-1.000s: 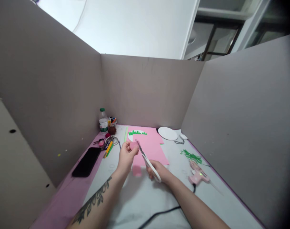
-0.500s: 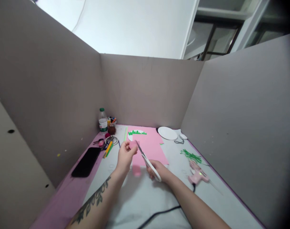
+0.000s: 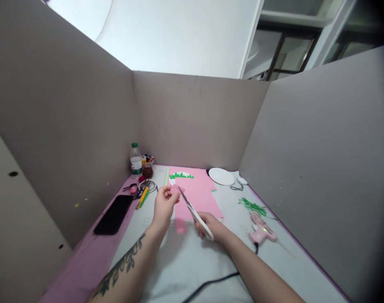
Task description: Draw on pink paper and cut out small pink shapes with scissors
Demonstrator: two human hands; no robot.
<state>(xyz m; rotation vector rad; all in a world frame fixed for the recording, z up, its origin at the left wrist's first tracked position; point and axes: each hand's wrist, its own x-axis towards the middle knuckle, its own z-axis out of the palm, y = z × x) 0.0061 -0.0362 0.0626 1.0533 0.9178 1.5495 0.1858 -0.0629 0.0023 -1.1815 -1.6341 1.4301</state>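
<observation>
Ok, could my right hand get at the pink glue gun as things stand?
Probably yes, though not with a free grip: your right hand is holding the white-handled scissors. The pink glue gun lies to its right, and nothing visible blocks the way.

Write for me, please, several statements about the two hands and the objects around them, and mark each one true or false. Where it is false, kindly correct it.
1. The right hand holds the white-handled scissors. True.
2. The left hand holds nothing. False: it holds a small pink piece.
3. The glue gun lies to the right of both hands. True.
4. The bottle has a red cap. False: the cap is green.
5. The green strips lie close to the glue gun. True.
</observation>
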